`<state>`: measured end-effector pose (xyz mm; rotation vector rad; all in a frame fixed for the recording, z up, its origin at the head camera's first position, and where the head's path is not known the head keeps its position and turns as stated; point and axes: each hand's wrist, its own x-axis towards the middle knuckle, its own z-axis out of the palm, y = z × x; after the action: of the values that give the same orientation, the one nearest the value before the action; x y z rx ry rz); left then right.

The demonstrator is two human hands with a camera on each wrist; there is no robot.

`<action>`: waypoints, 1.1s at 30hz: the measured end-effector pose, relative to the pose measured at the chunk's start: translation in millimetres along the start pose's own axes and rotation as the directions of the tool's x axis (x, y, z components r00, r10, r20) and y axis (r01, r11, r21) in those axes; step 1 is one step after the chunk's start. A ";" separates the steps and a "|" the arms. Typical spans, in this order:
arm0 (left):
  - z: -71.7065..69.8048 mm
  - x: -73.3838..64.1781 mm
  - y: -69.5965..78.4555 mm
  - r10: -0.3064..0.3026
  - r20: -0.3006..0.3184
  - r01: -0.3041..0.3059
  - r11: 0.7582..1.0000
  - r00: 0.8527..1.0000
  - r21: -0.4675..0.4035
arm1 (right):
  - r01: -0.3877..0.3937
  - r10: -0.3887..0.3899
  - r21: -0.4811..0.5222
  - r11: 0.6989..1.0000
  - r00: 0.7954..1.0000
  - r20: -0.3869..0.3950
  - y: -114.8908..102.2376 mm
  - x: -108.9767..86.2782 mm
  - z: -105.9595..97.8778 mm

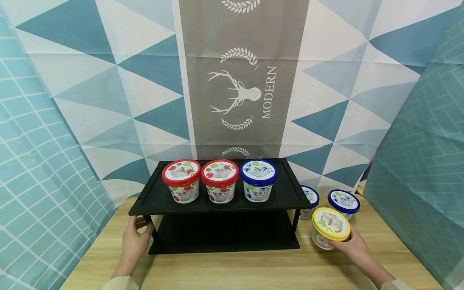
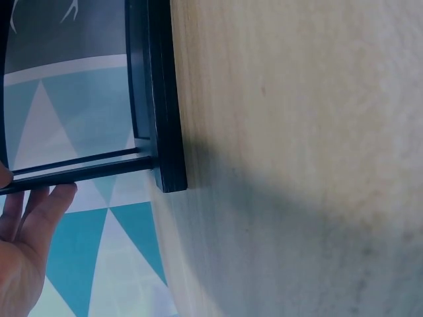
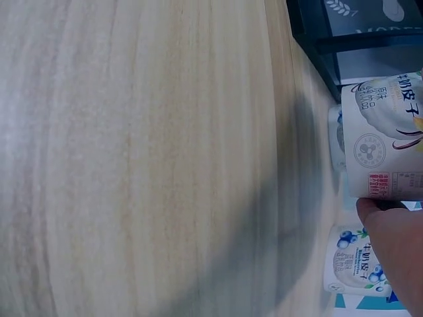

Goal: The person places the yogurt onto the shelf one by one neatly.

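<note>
A black two-tier shelf (image 1: 221, 207) stands on the table. My left hand (image 1: 137, 237) grips its left front post, with thumb and fingers on opposite sides of the thin bar (image 2: 99, 170) in the left wrist view. My right hand (image 1: 353, 247) holds a yellow-lidded yogurt cup (image 1: 330, 225) upright to the right of the shelf, apparently a little above the table. On the upper tier, two red-lidded cups (image 1: 181, 181) (image 1: 220, 181) and a blue-lidded cup (image 1: 259, 180) stand in a row. In the right wrist view, the held cup's printed side (image 3: 383, 139) fills the right edge.
Behind the held cup stand two more blue-lidded cups (image 1: 309, 197) (image 1: 343, 201), partly hidden. The shelf's lower tier (image 1: 224, 245) rests on the wooden table (image 1: 232, 272). Patterned cloth (image 1: 239, 92) hangs behind, with tiled-print sheets (image 1: 40, 161) (image 1: 417, 181) at both sides.
</note>
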<state>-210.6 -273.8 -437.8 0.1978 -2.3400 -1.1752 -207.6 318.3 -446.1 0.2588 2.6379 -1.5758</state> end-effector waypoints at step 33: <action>2.0 0.8 -1.5 0.030 -0.042 -0.029 0.999 0.999 0.015 | 0.050 -0.049 -0.025 0.998 0.998 0.049 -25.0 -22.1 20.1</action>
<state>-212.3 -273.6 -439.7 0.1906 -2.3073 -1.1299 -190.9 286.5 -431.0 0.1525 2.6461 -1.5396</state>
